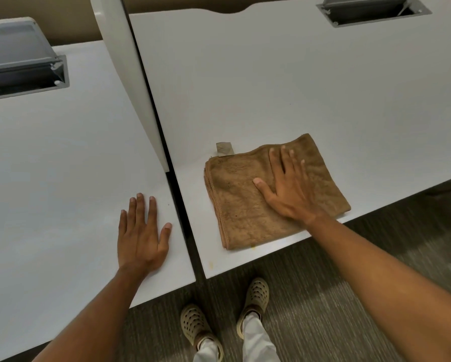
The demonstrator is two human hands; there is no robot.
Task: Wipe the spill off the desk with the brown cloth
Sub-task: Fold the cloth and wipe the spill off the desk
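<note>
Your right hand (288,189) lies flat, palm down, fingers spread and straight, on the folded brown terry cloth (247,202); it presses on the cloth and does not clutch it. The cloth sits on the right white tabletop (297,87), near the front edge and toward its left side, folded in several layers whose stacked edges show along its left side. A small grey-green fabric tag (224,148) sticks out from the cloth's far left corner and lies on the tabletop.

Just in front of the cloth's near corner there is a faint yellowish spot (253,247), and another yellowish smear (211,265) lies closer to the tabletop's front edge, apart from the cloth.

Your left hand (142,236) rests open and flat, fingers apart, on the neighbouring white tabletop (49,178) to the left, near its right front corner, holding nothing. A dark gap (185,231) separates the two tabletops, and a white upright divider panel (130,74) stands along it farther back.

Each tabletop has a grey hinged cable-box lid standing open in its rear part: one at the far left (18,50), one at the far right (370,7).

Below, your beige perforated clogs (255,293) stand on grey streaked carpet (323,296).
</note>
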